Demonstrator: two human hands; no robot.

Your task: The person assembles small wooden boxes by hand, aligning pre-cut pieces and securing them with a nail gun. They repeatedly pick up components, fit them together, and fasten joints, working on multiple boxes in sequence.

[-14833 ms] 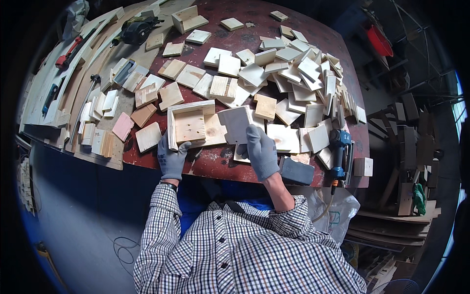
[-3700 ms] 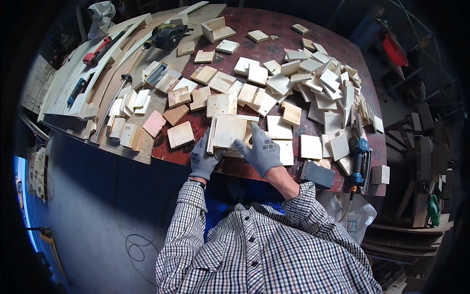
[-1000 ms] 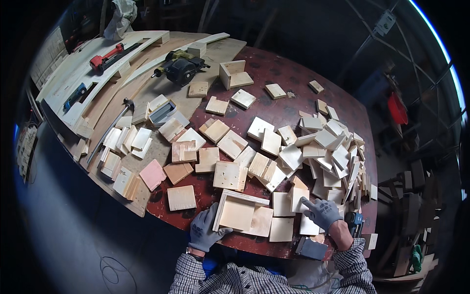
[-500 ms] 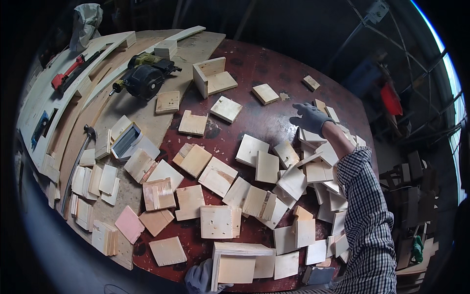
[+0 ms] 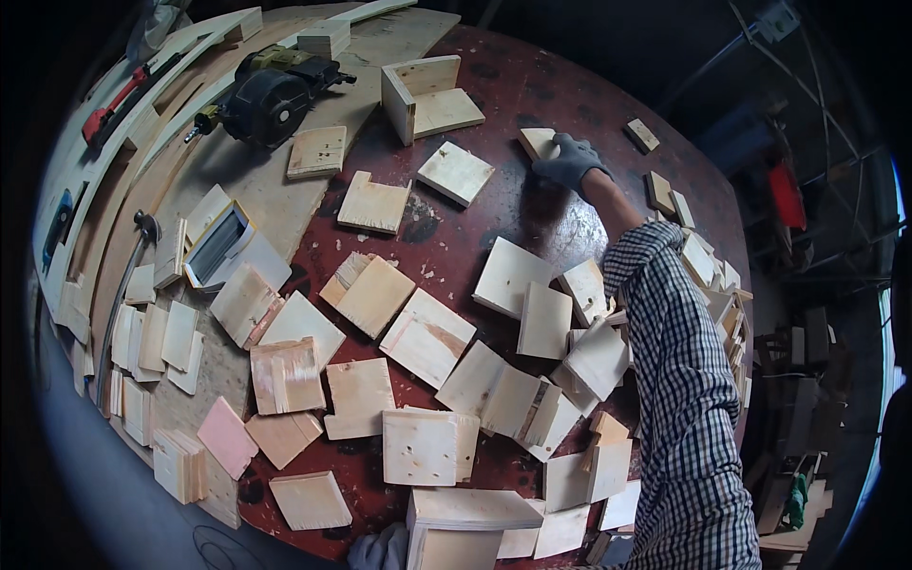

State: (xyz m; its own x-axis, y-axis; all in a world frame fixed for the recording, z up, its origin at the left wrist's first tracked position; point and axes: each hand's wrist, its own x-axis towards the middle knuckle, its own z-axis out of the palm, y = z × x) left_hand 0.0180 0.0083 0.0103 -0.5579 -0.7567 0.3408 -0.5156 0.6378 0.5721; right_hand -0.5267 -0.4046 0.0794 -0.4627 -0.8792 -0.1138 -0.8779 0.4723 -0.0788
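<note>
My right hand (image 5: 573,161), in a grey glove, is closed on a small pale wooden block (image 5: 538,143) toward the far side of the red table. Its fingers cover the block's right part, and a dark shadow lies on the tabletop below. At the near edge, my gloved left hand (image 5: 378,548) is partly cut off by the frame. It grips the left side of a corner piece made of joined boards (image 5: 472,508); most of its fingers are hidden. A similar corner assembly (image 5: 446,106) stands at the far left of the table.
Many loose wooden squares (image 5: 429,339) lie scattered and overlapping across the red table (image 5: 446,237). On the plywood at left are a black power tool (image 5: 277,103), a hammer (image 5: 144,226) and a red-handled tool (image 5: 116,104). More offcuts (image 5: 703,261) are piled beyond my right forearm.
My right hand has moved left from above the pile at right and closed on the small block. My left hand stays by the corner piece. The view has shifted.
</note>
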